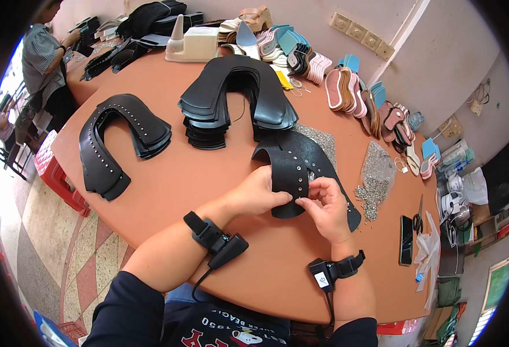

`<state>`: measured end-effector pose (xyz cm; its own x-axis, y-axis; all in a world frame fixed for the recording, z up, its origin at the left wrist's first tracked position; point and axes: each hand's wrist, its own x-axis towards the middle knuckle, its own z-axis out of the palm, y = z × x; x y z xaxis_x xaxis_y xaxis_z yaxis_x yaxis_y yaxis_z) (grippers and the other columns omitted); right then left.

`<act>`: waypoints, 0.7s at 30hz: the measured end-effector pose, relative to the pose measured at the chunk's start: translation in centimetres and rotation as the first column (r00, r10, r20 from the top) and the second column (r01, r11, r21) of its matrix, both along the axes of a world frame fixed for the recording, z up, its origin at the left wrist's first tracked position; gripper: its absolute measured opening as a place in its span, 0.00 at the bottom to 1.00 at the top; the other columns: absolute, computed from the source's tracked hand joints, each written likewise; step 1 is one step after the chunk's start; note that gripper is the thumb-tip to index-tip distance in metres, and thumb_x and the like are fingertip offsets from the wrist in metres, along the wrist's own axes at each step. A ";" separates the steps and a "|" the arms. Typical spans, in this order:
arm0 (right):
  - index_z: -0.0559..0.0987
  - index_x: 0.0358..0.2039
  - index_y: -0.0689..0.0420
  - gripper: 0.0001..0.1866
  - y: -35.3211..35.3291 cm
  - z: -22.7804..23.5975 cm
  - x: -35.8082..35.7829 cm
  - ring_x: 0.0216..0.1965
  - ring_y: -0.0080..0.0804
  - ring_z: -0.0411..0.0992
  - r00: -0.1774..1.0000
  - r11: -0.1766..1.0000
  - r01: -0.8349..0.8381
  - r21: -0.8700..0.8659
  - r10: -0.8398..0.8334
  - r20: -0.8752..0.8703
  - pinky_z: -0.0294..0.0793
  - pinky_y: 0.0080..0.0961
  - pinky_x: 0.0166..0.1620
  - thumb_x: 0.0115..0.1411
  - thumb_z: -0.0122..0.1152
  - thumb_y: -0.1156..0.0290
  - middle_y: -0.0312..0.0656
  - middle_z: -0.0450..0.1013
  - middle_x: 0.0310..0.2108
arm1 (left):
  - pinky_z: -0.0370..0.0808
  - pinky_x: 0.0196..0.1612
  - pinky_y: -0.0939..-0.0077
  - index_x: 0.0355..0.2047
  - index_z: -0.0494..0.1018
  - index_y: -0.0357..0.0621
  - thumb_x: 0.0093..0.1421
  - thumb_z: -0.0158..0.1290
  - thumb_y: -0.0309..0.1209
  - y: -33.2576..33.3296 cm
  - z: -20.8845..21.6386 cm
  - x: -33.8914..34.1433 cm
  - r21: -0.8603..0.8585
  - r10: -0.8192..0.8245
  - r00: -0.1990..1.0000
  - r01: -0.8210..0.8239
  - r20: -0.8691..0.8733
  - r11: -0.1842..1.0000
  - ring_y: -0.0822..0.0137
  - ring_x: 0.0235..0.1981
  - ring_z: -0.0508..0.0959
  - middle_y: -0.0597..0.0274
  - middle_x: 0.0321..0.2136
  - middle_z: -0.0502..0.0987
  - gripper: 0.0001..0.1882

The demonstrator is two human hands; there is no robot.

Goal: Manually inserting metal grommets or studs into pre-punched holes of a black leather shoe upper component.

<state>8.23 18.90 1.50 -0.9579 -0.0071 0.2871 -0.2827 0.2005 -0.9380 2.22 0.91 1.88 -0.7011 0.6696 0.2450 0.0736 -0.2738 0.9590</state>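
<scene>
A curved black leather piece (285, 168) with a row of round metal studs is bent up between my hands. My left hand (255, 194) grips its left side, the thumb lying across the front. At the right edge my right hand (329, 211) is closed on it, thumb tip beside a small shiny stud near the lower end; the other fingers go partly behind the edge. Under and behind it, another black leather piece (341, 199) with studs lies on the table. To the right, loose metal studs (371, 199) spill from a clear plastic bag (377, 162).
On the brown table (167, 214) lie studded leather pieces (96, 150) at left and a tall stack of black pieces (245, 72) behind my hands. Sole-shaped parts (344, 92) line the wall. A phone (406, 240) and scissors (419, 217) lie right. Another person (49, 58) stands far left.
</scene>
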 end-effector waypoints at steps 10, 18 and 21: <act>0.72 0.28 0.60 0.10 -0.2 0.4 0.1 0.26 0.27 0.71 0.963 0.959 0.162 0.232 -0.103 -0.247 0.71 0.20 0.31 0.46 0.65 0.81 0.41 0.72 0.25 | 0.69 0.48 0.74 0.46 0.67 0.37 0.47 0.50 0.15 -0.1 0.3 -0.2 -0.002 -0.034 0.999 0.034 0.037 0.999 0.73 0.42 0.71 0.63 0.40 0.73 0.22; 0.71 0.25 0.62 0.09 -0.4 1.5 -0.2 0.25 0.33 0.70 0.936 0.909 0.078 0.409 0.074 -0.343 0.70 0.22 0.29 0.45 0.61 0.85 0.42 0.71 0.24 | 0.69 0.48 0.75 0.44 0.67 0.38 0.47 0.50 0.15 -0.1 0.2 -0.1 0.027 -0.009 0.997 0.007 0.080 1.000 0.73 0.42 0.71 0.65 0.38 0.73 0.21; 0.70 0.25 0.62 0.09 -0.4 1.4 -0.2 0.25 0.32 0.70 0.923 0.905 0.110 0.411 0.060 -0.379 0.70 0.22 0.29 0.46 0.60 0.85 0.42 0.70 0.25 | 0.70 0.45 0.77 0.42 0.68 0.34 0.47 0.48 0.16 0.0 0.3 0.0 0.028 0.017 0.998 -0.018 0.054 0.999 0.74 0.40 0.73 0.64 0.37 0.74 0.18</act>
<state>8.03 18.47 2.86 -0.7797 -0.1848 0.5983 -0.5838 0.5600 -0.5878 2.22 0.88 2.17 -0.7253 0.6505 0.2256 0.0272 -0.3004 0.9534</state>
